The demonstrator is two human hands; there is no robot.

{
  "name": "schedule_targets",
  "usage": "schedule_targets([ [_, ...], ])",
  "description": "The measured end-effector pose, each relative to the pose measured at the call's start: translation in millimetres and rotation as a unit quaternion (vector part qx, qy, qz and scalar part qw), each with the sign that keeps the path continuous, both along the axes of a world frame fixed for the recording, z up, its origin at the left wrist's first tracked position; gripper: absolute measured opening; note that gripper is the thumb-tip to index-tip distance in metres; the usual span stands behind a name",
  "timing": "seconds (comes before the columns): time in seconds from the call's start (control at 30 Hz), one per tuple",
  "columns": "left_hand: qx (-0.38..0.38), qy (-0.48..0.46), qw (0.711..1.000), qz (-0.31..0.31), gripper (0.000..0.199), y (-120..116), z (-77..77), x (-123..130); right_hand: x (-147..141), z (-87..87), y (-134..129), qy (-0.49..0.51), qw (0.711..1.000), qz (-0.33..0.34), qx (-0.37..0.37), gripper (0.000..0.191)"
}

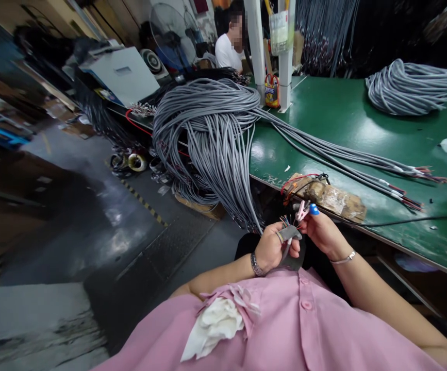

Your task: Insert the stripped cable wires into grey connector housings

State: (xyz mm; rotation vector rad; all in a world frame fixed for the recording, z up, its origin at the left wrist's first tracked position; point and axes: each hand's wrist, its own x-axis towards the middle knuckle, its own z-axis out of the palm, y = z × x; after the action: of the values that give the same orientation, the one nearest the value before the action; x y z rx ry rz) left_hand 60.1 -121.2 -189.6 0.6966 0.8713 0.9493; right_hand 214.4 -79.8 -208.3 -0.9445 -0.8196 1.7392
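My left hand [271, 248] is closed around the end of a grey cable [286, 249], in front of my body. Thin coloured wires [286, 221] fan out from that end, above a grey covering on my thumb. Close beside it, my right hand [321, 231] is closed on a small pink clip-like tool [302, 210], held near the wire tips. A blue cap [314, 209] covers one fingertip of this hand. Whether the pink tool touches a wire is too small to tell.
A large bundle of grey cables [219, 139] hangs over the edge of the green bench [324, 113]. A taped wooden block [335, 198] lies at the bench edge. Another cable coil [409, 87] rests farther right. A person in white [226, 51] sits beyond.
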Motion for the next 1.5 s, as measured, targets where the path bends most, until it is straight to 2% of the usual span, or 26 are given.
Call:
schedule_targets([
  [0.1,-0.010,-0.016,1.000,-0.007,0.033,4,2.1,3,-7,-2.8,0,-0.106,0.985,-0.107,0.082,0.042],
  [0.17,-0.009,-0.014,1.000,-0.002,0.033,5,0.2,4,-11,-8.1,-1,-0.125,0.977,-0.148,0.092,0.046],
  [0.3,-0.003,-0.009,1.000,-0.003,0.032,5,-6.8,8,-16,-12.4,2,0.007,0.997,-0.073,-0.013,0.056],
  [0.4,-0.002,0.000,1.000,0.002,0.033,4,-10.3,11,-19,-9.2,7,0.057,0.993,-0.085,-0.055,0.054],
  [0.6,-0.004,0.013,1.000,0.009,0.031,3,-10.6,12,-22,-6.2,5,0.087,0.988,-0.113,-0.056,0.050],
  [0.8,0.003,0.025,1.000,0.016,0.031,-5,-10.1,5,-12,-6.9,-1,0.110,0.992,-0.033,-0.052,0.056],
  [0.87,0.012,0.032,0.999,0.022,0.032,-7,-9.5,5,-8,-5.2,-1,0.126,0.990,-0.007,-0.059,0.052],
  [0.93,0.023,0.035,0.998,0.037,0.033,-9,-8.0,6,-6,-3.3,-2,0.131,0.990,0.002,-0.059,0.040],
  [1.03,0.032,0.031,0.997,0.061,0.034,-7,-4.2,9,-5,-2.5,-3,0.110,0.993,-0.024,-0.045,0.025],
  [1.23,0.032,0.009,0.996,0.088,0.031,0,-1.2,13,-6,-7.2,0,0.114,0.991,-0.029,-0.057,0.034],
  [1.5,0.019,0.017,0.995,0.097,0.030,0,-9.3,15,-11,-11.6,7,0.165,0.981,-0.056,-0.086,0.029],
])
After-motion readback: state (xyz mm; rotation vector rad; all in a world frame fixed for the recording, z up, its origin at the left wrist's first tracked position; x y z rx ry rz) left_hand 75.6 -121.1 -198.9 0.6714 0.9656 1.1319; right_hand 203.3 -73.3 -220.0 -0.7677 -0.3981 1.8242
